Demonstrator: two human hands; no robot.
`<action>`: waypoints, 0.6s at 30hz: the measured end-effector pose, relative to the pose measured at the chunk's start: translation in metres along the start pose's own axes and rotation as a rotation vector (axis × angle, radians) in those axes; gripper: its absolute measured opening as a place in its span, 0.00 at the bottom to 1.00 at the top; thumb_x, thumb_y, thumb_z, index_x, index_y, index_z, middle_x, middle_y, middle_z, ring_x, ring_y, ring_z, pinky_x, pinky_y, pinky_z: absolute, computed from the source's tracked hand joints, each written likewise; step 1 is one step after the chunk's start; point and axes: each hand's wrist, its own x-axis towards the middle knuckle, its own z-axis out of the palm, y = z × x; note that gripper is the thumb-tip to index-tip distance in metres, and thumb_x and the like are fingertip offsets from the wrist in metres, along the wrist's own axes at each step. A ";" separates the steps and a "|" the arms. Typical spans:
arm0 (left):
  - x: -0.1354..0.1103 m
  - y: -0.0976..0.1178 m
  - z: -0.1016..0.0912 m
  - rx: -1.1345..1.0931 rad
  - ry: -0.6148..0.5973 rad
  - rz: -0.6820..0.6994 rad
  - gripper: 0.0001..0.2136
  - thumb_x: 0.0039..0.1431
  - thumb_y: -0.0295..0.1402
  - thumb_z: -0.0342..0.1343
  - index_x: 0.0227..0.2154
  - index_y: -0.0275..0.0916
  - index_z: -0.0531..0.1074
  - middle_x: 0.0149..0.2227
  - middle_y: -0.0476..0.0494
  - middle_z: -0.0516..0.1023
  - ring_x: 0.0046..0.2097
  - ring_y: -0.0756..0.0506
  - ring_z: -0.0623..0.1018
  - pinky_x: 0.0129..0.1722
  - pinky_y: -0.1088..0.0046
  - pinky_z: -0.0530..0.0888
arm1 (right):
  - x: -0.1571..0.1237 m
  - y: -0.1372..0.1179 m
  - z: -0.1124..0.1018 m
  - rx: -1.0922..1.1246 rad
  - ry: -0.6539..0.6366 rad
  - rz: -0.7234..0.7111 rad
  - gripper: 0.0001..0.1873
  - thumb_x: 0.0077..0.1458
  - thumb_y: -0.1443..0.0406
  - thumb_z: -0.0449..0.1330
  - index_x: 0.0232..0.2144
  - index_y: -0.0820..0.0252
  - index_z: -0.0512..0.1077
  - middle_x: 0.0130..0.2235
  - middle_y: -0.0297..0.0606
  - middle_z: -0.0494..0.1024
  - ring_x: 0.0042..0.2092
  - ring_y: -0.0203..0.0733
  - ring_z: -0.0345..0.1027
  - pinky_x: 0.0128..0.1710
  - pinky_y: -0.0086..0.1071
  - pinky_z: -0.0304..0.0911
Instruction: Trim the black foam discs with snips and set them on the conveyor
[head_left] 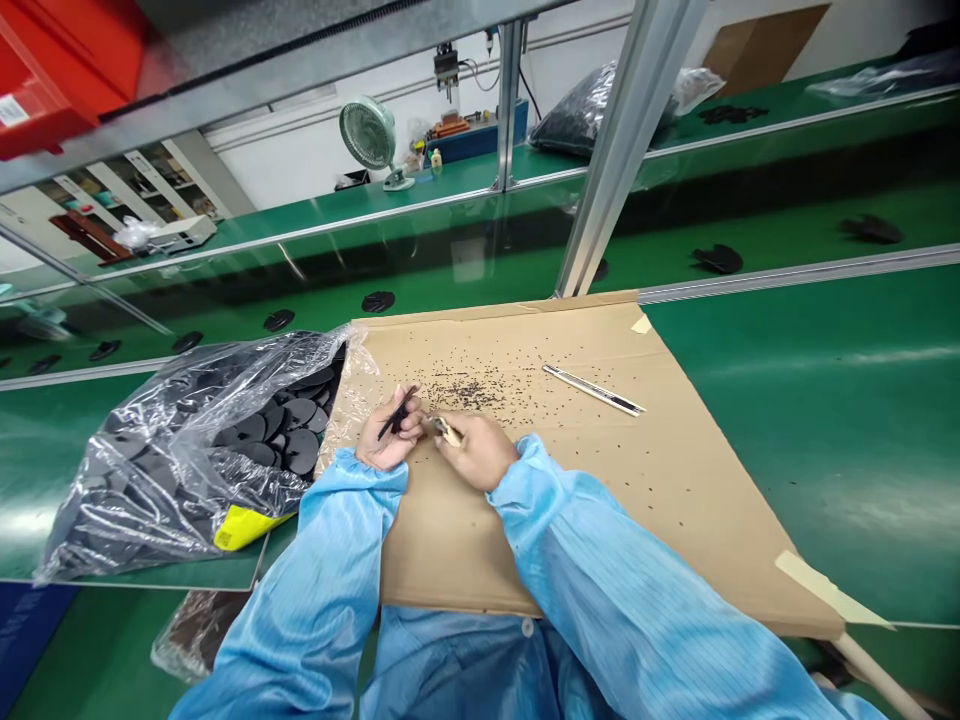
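factory workshop: green conveyor (pixel 322 288) carrying black discs (pixel 378 301), aluminium framing (pixel 626 130)

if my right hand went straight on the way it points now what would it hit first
Most likely the left hand, with its black piece; the tool in the right hand points that way, though depth is unclear.
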 end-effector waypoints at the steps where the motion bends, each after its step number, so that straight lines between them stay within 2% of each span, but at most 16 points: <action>1: -0.001 0.001 0.000 -0.025 -0.004 0.003 0.07 0.64 0.30 0.49 0.38 0.33 0.71 0.25 0.51 0.60 0.20 0.58 0.59 0.16 0.86 0.57 | 0.001 0.001 -0.001 0.148 0.041 0.043 0.14 0.52 0.66 0.57 0.42 0.59 0.73 0.39 0.40 0.79 0.41 0.45 0.72 0.44 0.36 0.64; 3: -0.001 0.001 -0.001 -0.065 -0.006 0.006 0.08 0.65 0.28 0.47 0.38 0.33 0.71 0.26 0.50 0.60 0.20 0.58 0.59 0.16 0.87 0.56 | 0.005 0.004 -0.006 0.496 0.044 0.160 0.17 0.56 0.62 0.53 0.46 0.62 0.70 0.38 0.43 0.78 0.38 0.45 0.73 0.42 0.40 0.67; 5: 0.001 0.001 -0.002 -0.101 -0.002 0.013 0.08 0.65 0.27 0.46 0.38 0.33 0.71 0.26 0.50 0.61 0.20 0.58 0.60 0.16 0.87 0.57 | 0.010 0.007 -0.016 0.807 -0.029 0.280 0.20 0.60 0.60 0.45 0.48 0.63 0.67 0.40 0.47 0.78 0.38 0.46 0.74 0.40 0.42 0.69; 8: 0.006 0.000 0.000 -0.127 0.062 0.046 0.05 0.63 0.28 0.51 0.38 0.33 0.71 0.25 0.50 0.64 0.22 0.57 0.64 0.18 0.86 0.60 | 0.015 0.015 -0.028 0.985 -0.064 0.421 0.20 0.61 0.60 0.41 0.43 0.64 0.68 0.39 0.51 0.77 0.40 0.48 0.74 0.41 0.45 0.69; 10: 0.011 -0.003 0.002 -0.105 0.147 0.114 0.05 0.58 0.29 0.58 0.36 0.34 0.70 0.27 0.49 0.68 0.25 0.55 0.69 0.21 0.84 0.64 | 0.015 0.021 -0.031 0.964 -0.015 0.470 0.18 0.59 0.59 0.44 0.39 0.63 0.68 0.34 0.48 0.77 0.36 0.48 0.74 0.40 0.45 0.69; 12: 0.017 -0.006 0.002 -0.081 0.192 0.220 0.09 0.52 0.29 0.64 0.34 0.34 0.70 0.29 0.47 0.73 0.28 0.52 0.73 0.25 0.80 0.68 | 0.014 0.023 -0.030 0.926 0.045 0.431 0.14 0.57 0.57 0.49 0.37 0.60 0.68 0.29 0.42 0.74 0.32 0.46 0.72 0.38 0.44 0.69; 15: 0.026 -0.011 -0.001 -0.053 0.169 0.348 0.13 0.48 0.30 0.67 0.36 0.33 0.72 0.31 0.45 0.76 0.29 0.52 0.74 0.28 0.78 0.69 | 0.016 0.012 -0.024 0.818 0.233 0.243 0.12 0.50 0.56 0.58 0.35 0.56 0.66 0.27 0.34 0.70 0.28 0.43 0.69 0.34 0.41 0.68; 17: 0.030 -0.014 -0.003 -0.016 0.171 0.375 0.14 0.49 0.31 0.66 0.37 0.31 0.73 0.29 0.47 0.74 0.26 0.54 0.71 0.27 0.78 0.68 | 0.023 -0.011 -0.018 0.602 0.335 0.099 0.13 0.47 0.57 0.62 0.34 0.55 0.65 0.27 0.32 0.68 0.28 0.40 0.66 0.32 0.36 0.66; 18: 0.031 -0.015 -0.004 -0.004 0.164 0.368 0.13 0.51 0.32 0.65 0.38 0.30 0.73 0.28 0.47 0.74 0.25 0.54 0.71 0.27 0.78 0.69 | 0.029 -0.025 -0.014 0.444 0.331 0.030 0.12 0.48 0.58 0.62 0.34 0.56 0.66 0.28 0.32 0.69 0.28 0.39 0.66 0.32 0.35 0.65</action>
